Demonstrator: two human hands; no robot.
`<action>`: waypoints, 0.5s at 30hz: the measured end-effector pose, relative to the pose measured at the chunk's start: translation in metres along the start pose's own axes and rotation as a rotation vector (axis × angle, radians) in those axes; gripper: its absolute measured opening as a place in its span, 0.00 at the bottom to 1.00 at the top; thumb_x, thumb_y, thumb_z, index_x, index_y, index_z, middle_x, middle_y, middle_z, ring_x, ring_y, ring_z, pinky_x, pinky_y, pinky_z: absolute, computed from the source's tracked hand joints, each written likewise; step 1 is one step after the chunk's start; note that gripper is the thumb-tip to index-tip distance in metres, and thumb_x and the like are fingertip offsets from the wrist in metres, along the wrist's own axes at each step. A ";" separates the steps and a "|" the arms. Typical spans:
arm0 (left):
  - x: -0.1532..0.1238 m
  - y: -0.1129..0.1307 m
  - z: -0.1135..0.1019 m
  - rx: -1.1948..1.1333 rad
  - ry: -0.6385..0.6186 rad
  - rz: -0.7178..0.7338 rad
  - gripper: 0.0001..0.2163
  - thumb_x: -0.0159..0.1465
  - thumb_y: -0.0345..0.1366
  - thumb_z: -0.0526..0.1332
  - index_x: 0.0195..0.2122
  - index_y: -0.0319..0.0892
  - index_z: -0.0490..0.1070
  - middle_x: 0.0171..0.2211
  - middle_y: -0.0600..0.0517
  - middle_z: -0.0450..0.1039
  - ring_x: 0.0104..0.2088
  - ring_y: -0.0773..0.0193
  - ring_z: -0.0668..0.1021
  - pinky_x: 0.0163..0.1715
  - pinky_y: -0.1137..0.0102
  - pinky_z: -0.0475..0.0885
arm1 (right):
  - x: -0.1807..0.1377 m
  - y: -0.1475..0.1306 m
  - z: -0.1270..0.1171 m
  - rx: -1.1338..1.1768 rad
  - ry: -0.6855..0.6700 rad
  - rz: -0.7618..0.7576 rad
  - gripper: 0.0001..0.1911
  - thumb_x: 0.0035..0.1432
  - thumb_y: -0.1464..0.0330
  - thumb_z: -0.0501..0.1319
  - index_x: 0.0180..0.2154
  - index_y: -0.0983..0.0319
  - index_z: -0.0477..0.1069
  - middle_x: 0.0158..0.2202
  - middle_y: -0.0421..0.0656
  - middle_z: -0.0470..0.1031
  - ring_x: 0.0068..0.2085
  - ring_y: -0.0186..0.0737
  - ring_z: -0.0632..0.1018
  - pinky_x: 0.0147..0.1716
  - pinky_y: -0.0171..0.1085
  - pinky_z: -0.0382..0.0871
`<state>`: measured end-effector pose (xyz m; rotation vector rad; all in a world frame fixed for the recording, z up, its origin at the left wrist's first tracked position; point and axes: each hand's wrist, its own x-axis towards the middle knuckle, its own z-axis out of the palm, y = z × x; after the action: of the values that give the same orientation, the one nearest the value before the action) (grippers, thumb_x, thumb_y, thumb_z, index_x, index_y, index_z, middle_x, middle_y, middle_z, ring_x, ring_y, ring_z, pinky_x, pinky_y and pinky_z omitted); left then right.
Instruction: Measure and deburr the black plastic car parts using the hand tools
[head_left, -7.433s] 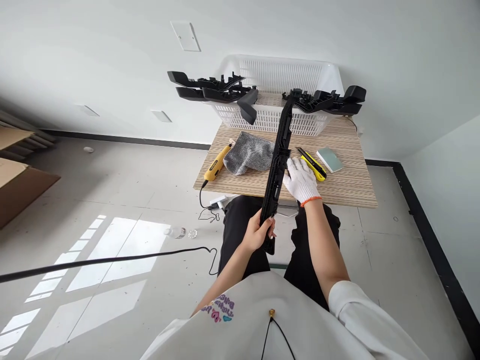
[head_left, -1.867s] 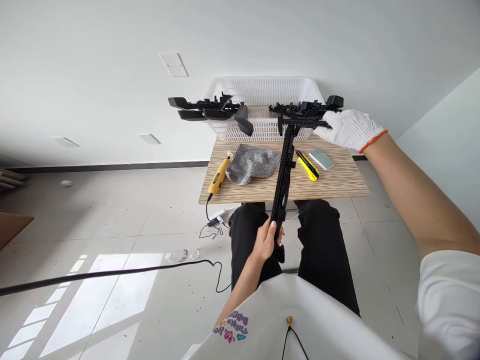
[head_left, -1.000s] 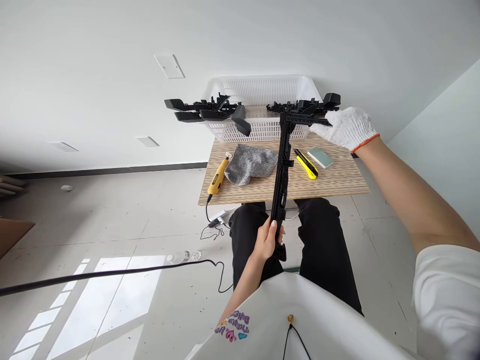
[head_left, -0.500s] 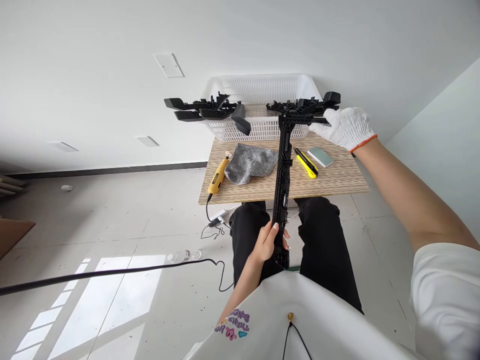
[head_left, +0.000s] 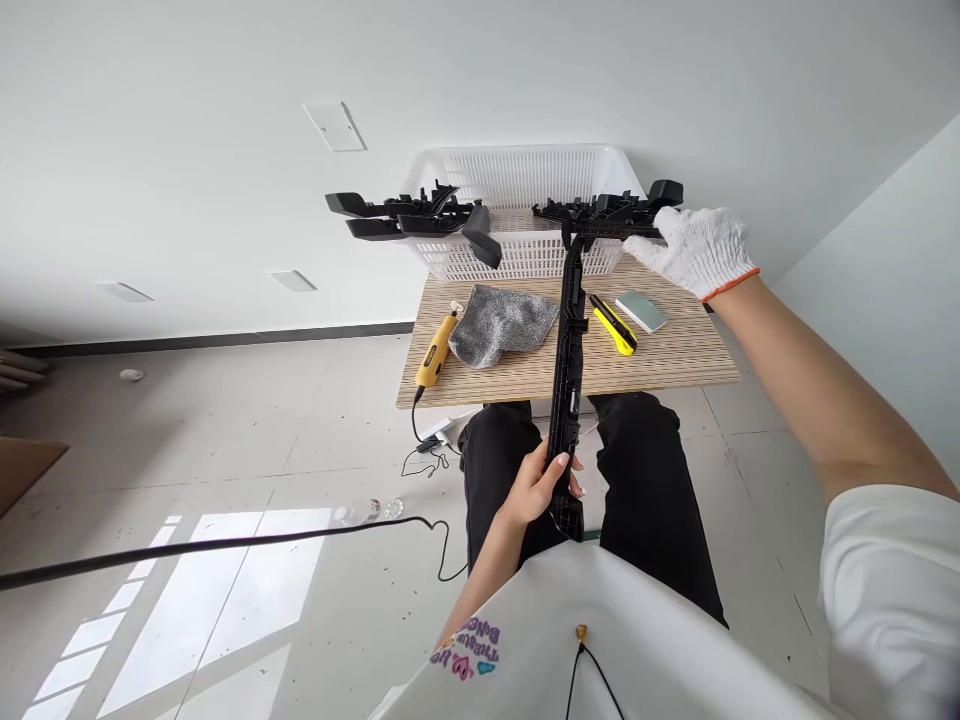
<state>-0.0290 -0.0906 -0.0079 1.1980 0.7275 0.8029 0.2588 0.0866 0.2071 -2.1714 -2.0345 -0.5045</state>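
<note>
A long black plastic part (head_left: pixel 568 370), ribbed and shaped like a T or L at its far end, stretches from my lap over the table to the basket. Bare, my left hand (head_left: pixel 538 485) is closed around its near end. My right hand (head_left: pixel 694 248), in a white knit glove with an orange cuff, grips the right end of its far crosspiece. Behind that crosspiece, more black plastic parts (head_left: pixel 420 215) lie across the white basket (head_left: pixel 487 258), so the outlines partly merge.
On the wooden table (head_left: pixel 480 388) lie a grey cloth (head_left: pixel 502 327), a yellow corded rotary tool (head_left: pixel 436 352), a yellow-and-black utility knife (head_left: pixel 615 326) and a pale green flat block (head_left: pixel 642 311). A black cable (head_left: pixel 225 545) crosses at left above the floor. Walls stand behind and at right.
The far end of the long black part has moved slightly up and right, with my right hand still at the crosspiece. My left hand keeps its hold, shifted a little right.
</note>
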 end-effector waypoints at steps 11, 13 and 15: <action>0.000 0.004 0.001 -0.004 -0.034 0.012 0.19 0.71 0.52 0.62 0.38 0.37 0.73 0.22 0.50 0.78 0.25 0.64 0.82 0.30 0.69 0.79 | 0.001 0.001 -0.001 -0.002 -0.044 0.024 0.40 0.67 0.43 0.47 0.49 0.70 0.79 0.41 0.66 0.81 0.46 0.61 0.79 0.37 0.47 0.54; 0.001 0.004 0.001 0.008 -0.029 0.017 0.19 0.71 0.52 0.62 0.37 0.37 0.73 0.22 0.50 0.78 0.24 0.64 0.82 0.30 0.70 0.78 | 0.002 0.002 0.000 -0.009 -0.032 0.011 0.40 0.67 0.43 0.47 0.49 0.71 0.79 0.40 0.66 0.81 0.45 0.61 0.80 0.37 0.47 0.54; 0.001 0.004 0.000 0.023 -0.027 0.023 0.19 0.71 0.52 0.62 0.37 0.37 0.73 0.22 0.50 0.78 0.24 0.64 0.82 0.30 0.70 0.78 | 0.003 0.003 0.003 -0.020 -0.025 0.007 0.39 0.67 0.44 0.47 0.48 0.70 0.80 0.40 0.65 0.81 0.44 0.61 0.80 0.37 0.47 0.55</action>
<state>-0.0287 -0.0896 -0.0044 1.2383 0.7033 0.7979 0.2621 0.0899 0.2057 -2.2064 -2.0418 -0.5010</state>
